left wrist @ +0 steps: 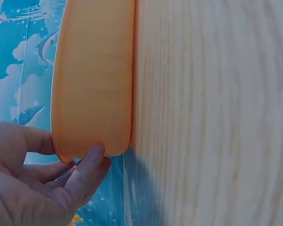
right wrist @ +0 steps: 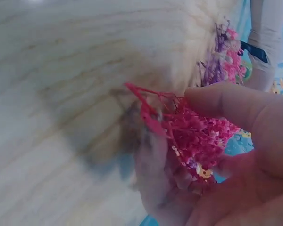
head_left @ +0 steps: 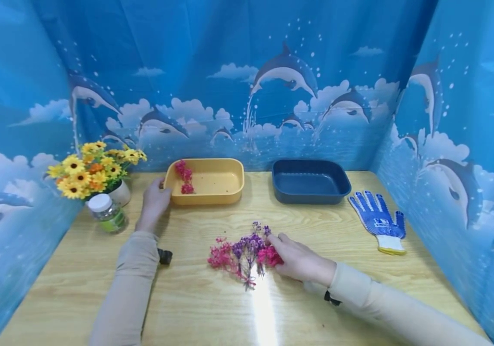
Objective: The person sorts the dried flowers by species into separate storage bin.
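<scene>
My left hand [head_left: 155,202] grips the left end of a yellow plastic bin [head_left: 212,198], its fingers against the end wall and rim in the left wrist view. A small pink dried-flower sprig [head_left: 186,178] lies inside that bin at the left. Over the middle of the table my right hand [head_left: 301,259] pinches a sprig of pink dried flowers [right wrist: 203,136] by its stems, between thumb and fingers. Just left of it lie purple dried flowers [head_left: 249,245] and another pink dried-flower sprig [head_left: 221,256] on the wood.
A dark blue bin [head_left: 312,198] stands at the back right, with a blue-and-white work glove [head_left: 378,221] beside it. At the left are a pot of yellow artificial flowers [head_left: 93,170] and a white-lidded jar [head_left: 110,216]. A dolphin-print curtain [head_left: 212,57] surrounds the wooden table [head_left: 203,312].
</scene>
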`<action>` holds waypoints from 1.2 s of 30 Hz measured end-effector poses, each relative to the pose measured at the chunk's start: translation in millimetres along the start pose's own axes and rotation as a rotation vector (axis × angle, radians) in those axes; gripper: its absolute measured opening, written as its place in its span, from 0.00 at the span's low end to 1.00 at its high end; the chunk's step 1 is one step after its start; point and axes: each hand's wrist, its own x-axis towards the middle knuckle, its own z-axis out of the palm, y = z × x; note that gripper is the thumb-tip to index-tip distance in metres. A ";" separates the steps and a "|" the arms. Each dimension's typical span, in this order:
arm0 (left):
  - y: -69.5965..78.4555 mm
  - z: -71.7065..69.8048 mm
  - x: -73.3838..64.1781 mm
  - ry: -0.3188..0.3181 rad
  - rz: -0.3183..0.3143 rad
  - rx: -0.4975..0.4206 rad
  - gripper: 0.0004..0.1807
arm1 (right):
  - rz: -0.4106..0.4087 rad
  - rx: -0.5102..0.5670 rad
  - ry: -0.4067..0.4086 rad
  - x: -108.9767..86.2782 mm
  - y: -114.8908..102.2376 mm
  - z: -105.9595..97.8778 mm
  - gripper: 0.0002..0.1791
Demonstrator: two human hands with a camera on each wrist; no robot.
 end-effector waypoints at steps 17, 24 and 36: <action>1.5 -1.0 -0.4 -0.009 -0.026 -0.017 0.35 | -0.129 0.228 -0.131 -3.4 9.4 -45.8 0.34; 2.5 -1.3 -1.1 -0.022 -0.029 -0.012 0.35 | -0.190 0.237 -0.079 5.8 8.4 -61.9 0.27; 10.2 -11.3 1.0 -0.157 -0.033 0.028 0.36 | -0.138 0.267 0.065 40.3 -13.6 -98.0 0.32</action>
